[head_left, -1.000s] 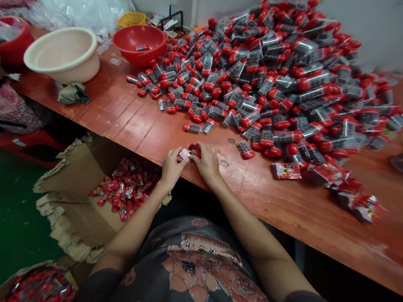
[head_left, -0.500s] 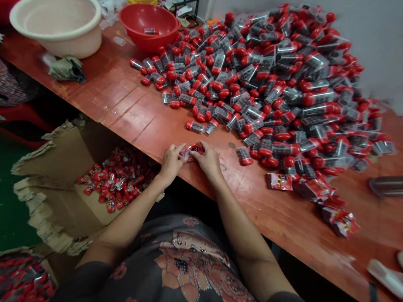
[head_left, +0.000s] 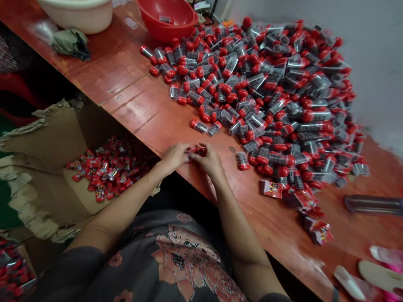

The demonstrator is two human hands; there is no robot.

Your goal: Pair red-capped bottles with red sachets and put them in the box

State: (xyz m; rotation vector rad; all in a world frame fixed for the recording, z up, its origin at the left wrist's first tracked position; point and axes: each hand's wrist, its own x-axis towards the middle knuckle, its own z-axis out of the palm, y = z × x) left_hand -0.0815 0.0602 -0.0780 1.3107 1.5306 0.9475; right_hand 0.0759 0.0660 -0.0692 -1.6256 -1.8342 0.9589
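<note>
Left hand (head_left: 174, 157) and right hand (head_left: 208, 162) close together at the near edge of the orange-red wooden bench (head_left: 124, 99), fingers (head_left: 191, 154) pressed together from both sides, pinching a small red foil packet (head_left: 198, 150), partly hidden by the fingertips. Just left of the hands and below the bench edge, an open cardboard box (head_left: 41, 177) with torn flaps, holding a loose layer of red foil packets (head_left: 105, 169). Lower left, a second box of red items (head_left: 0, 271), blurred at the frame edge. Across the bench, a broad heap of clear plastic tubes with red caps (head_left: 272, 97), its nearest tubes well beyond the fingers. Along the heap's near side, a loose trail of red packets (head_left: 301, 202). Farther back, a red bowl (head_left: 164, 10) with one tube inside, a beige plastic basin (head_left: 75, 9) and a crumpled rag (head_left: 70, 43). In the foreground, a dark floral top (head_left: 176, 268) on the person's own body.
</note>
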